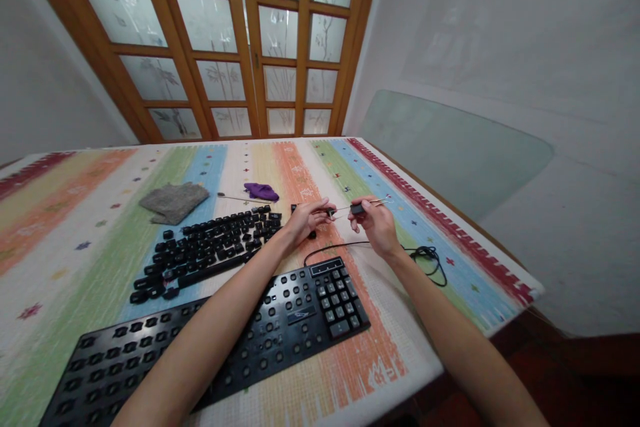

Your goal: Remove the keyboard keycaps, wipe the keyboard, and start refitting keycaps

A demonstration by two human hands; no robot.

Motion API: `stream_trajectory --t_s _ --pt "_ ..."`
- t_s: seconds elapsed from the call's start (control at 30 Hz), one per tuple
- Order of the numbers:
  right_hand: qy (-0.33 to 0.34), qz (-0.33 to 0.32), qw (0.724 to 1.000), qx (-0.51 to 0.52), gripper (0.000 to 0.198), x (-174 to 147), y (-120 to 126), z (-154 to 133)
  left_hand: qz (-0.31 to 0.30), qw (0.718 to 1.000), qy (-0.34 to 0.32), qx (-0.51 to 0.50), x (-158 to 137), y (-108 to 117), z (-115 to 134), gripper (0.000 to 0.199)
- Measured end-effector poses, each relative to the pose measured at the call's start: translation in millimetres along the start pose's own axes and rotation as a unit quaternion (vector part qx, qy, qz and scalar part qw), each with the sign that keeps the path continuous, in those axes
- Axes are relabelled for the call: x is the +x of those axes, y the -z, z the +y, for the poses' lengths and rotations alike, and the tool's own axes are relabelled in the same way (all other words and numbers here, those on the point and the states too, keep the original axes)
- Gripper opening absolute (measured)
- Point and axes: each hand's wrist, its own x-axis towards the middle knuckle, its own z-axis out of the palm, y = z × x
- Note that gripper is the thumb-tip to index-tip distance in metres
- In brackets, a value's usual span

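Observation:
Between the fingers of my left hand [311,219] is a small black keycap [330,211]. My right hand [376,221] grips the black handle of a wire keycap puller [358,209]; its thin metal wires reach toward the keycap, and more wire sticks out on the right. Whether the wires touch the keycap is too small to tell. Below my hands lies a black keyboard [270,353], partly hidden by my left forearm. Most of its caps are off, while the number pad [341,303] still carries its keys. Behind it, loose black keycaps [227,240] lie in rough rows.
A grey cloth [175,202], a purple cloth [261,191] and a thin stick-like brush [245,198] lie beyond the keycaps. The keyboard's coiled cable [427,255] rests at right on the striped tablecloth [75,267]. Wooden glazed doors [253,80] stand behind the table.

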Motion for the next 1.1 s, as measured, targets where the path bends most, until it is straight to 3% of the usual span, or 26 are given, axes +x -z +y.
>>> stream_trajectory --t_s 0.17,0.37,0.6,0.87,1.1 --pt "-0.007 0.027 0.999 0.019 0.03 4.7 3.3 0.0 0.039 0.994 -0.03 0.093 6.5 6.8 -1.0 0.036" --pt "-0.009 0.051 0.998 0.032 0.029 9.1 9.7 1.9 0.031 0.971 -0.062 0.227 13.7 14.7 17.1 0.029" --pt "-0.007 0.058 0.998 0.032 0.031 12.0 16.1 -0.8 0.018 0.907 -0.126 0.401 32.5 9.1 26.9 0.022" --pt "0.001 0.085 0.996 0.029 0.033 14.3 18.7 -6.1 -0.006 0.834 -0.143 0.533 53.6 -1.2 7.3 0.024" --pt "0.009 0.075 0.997 0.019 0.032 14.5 21.2 -6.1 -0.026 0.792 -0.142 0.593 58.8 1.6 -6.8 0.016"
